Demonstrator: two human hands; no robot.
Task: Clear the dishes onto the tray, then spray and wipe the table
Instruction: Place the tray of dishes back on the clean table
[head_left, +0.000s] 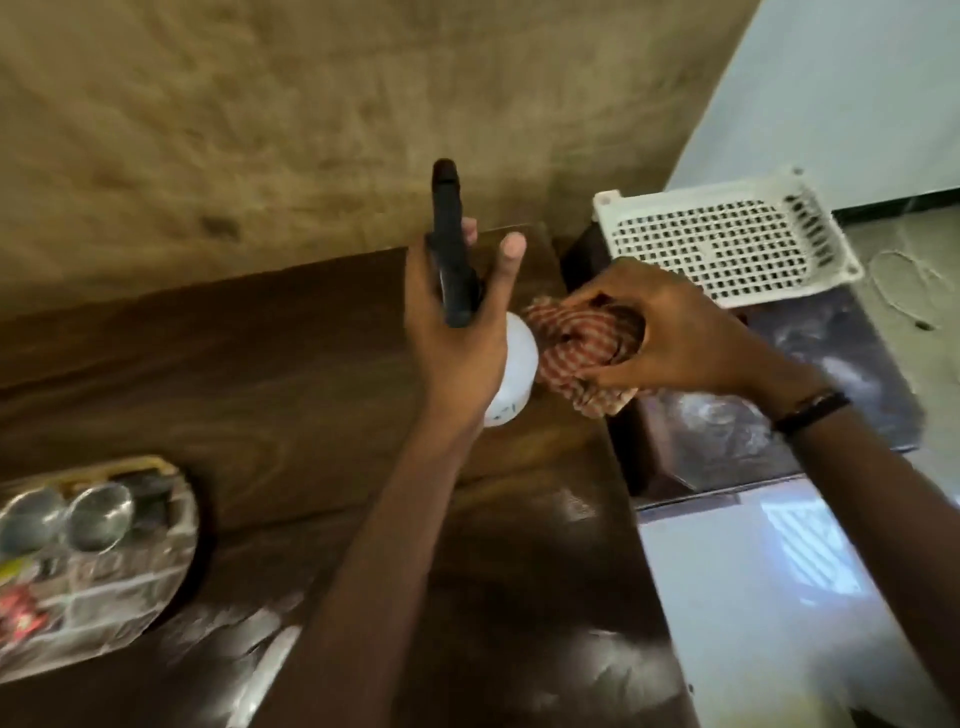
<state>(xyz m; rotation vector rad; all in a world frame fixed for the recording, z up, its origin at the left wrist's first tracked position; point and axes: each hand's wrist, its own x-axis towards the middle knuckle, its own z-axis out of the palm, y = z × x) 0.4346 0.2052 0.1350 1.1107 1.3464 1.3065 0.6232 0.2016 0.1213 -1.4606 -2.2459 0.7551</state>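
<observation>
- Reaching over the dark brown wooden table (291, 374), the left hand (457, 332) is gripping a white spray bottle with a black trigger head (453, 260), raised above the tabletop.
- Just beside it, the right hand (660, 338) is clutching a bunched red-and-white checked cloth (576, 343) at the table's right edge.
- Sitting at the table's left, a round tray (130, 587) is holding two steel bowls (67, 519).
- Lying beyond the cloth is a white perforated plastic basket (727, 239).

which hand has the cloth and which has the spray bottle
The right hand grips the bunched checked cloth at the table's right edge. The left hand holds the white spray bottle by its black trigger head.
</observation>
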